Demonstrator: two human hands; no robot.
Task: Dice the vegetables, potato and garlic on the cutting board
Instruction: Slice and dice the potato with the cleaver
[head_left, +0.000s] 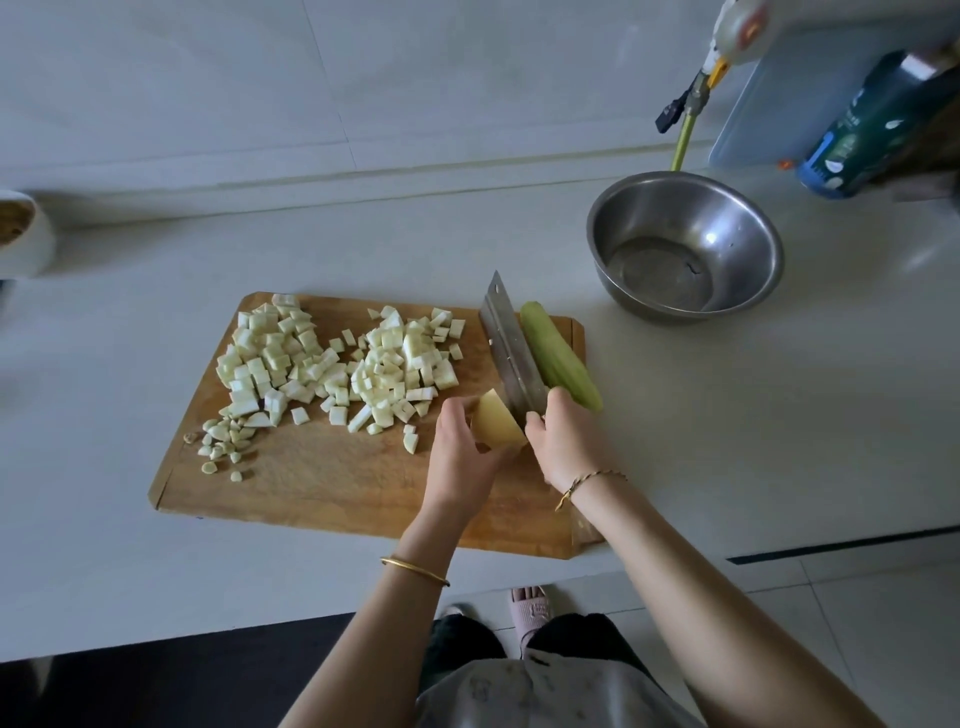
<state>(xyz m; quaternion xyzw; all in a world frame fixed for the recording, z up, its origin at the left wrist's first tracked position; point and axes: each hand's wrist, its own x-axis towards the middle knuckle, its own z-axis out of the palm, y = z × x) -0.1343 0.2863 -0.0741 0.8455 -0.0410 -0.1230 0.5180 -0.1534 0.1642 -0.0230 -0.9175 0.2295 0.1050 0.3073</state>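
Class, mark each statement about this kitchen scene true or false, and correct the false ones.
1. The left hand holds a potato piece. True.
2. The right hand grips a peeler. False: it grips a cleaver.
3. The metal bowl is full of diced vegetables. False: there are no dice in it; the diced pieces lie on the board.
4. A long green vegetable lies uncut on the board, right of the cleaver. True.
5. The chopped garlic lies at the board's right edge. False: it lies near the left edge.
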